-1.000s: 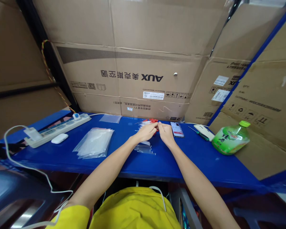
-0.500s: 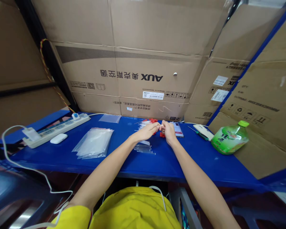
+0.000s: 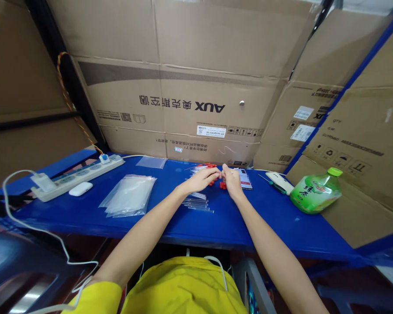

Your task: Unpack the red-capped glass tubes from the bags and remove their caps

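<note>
Red-capped pieces (image 3: 221, 185) pinched between left hand (image 3: 201, 180) and right hand (image 3: 231, 182), fingertips together, just behind clear tubes (image 3: 198, 203) on blue bench (image 3: 216, 226). Looked mid-assembly, probably capping; next needed steady alignment. Bags (image 3: 129, 196) left of tubes, bottle (image 3: 316, 192) right.

A single head-worn camera looks forward and down over the blue table (image 3: 85, 213) from close above the yellow-clad torso; both forearms run up from the bottom edge to the left hand (image 3: 201, 179) and right hand (image 3: 231, 181), mid-frame. Beyond the hands, cardboard boxes (image 3: 183, 87) wall off the view.
</note>
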The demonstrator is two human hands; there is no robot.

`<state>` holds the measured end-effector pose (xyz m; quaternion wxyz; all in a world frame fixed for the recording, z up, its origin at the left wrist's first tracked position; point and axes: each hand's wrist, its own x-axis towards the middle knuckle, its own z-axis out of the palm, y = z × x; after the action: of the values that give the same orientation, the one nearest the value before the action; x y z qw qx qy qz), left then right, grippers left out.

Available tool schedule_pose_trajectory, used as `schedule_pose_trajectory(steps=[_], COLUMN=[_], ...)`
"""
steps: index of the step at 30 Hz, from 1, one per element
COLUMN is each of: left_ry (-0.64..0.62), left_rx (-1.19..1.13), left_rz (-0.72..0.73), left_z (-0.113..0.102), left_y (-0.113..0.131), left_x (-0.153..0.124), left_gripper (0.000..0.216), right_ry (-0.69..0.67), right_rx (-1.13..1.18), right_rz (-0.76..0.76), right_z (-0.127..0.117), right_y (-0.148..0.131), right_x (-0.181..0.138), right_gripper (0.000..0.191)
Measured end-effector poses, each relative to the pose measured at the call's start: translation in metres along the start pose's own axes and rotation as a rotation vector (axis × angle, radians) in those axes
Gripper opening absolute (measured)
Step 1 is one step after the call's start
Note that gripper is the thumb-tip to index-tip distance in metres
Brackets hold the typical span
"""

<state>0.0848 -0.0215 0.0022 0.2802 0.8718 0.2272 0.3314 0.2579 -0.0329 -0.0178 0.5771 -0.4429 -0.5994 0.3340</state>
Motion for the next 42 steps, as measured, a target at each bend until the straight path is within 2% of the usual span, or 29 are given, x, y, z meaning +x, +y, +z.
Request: schedule_pose_trajectory(steps=[4, 8, 10, 14, 19, 25, 31, 38, 42], left_ry=[0.112, 0.106, 0.064, -0.023, -0.101, -0.031, 0.035, 0.064, 0.048], left_rx=[0.348, 0.433, 0.366, 0.091, -0.141, -0.144, -0.239, -0.387, -0.409], left_rz=[-0.013, -0.044, -0.057, -0.096, -0.223, -0.077, -0.148, -0.203, -0.177], left_z=[-0.002, -0.001, -0.001, -0.002, -0.003, -0.001, 0.006, 0.01, 0.011], left_y=[0.001, -0.003, -0.005, -0.006, -0.002, -0.003, -0.006, -0.005, -0.007], left_x=[-0.004, -0.006, -0.006, -0.005, -0.004, 0.001, 0.003, 0.004, 0.005], left_gripper=[0.024, 0.023, 0.026, 0.033, 0.023, 0.012, 0.011, 0.01, 0.022], right_ry=[0.053, 0.019, 0.002, -0.005, -0.023, -0.02, 0.039, 0.014, 0.058], right_rx=[-0.094, -0.05, -0.06, -0.172, -0.287, -0.267, -0.202, -0.147, -0.078], right_rz=[0.019, 0.065, 0.032, -0.067, -0.154, -0.221, -0.204, -0.151, -0.113], right_z=[0.002, 0.009, 0.01, 0.007, 0.005, 0.01, 0.011, 0.009, 0.003], right_y=[0.007, 0.013, 0.013, 0.004, -0.007, -0.007, -0.001, 0.004, 0.004], right_x=[0.001, 0.0, -0.001, -0.004, -0.01, -0.01, -0.007, -0.005, -0.002], right_gripper=[0.068, 0.069, 0.068, 0.066, 0.065, 0.066, 0.064, 0.064, 0.065])
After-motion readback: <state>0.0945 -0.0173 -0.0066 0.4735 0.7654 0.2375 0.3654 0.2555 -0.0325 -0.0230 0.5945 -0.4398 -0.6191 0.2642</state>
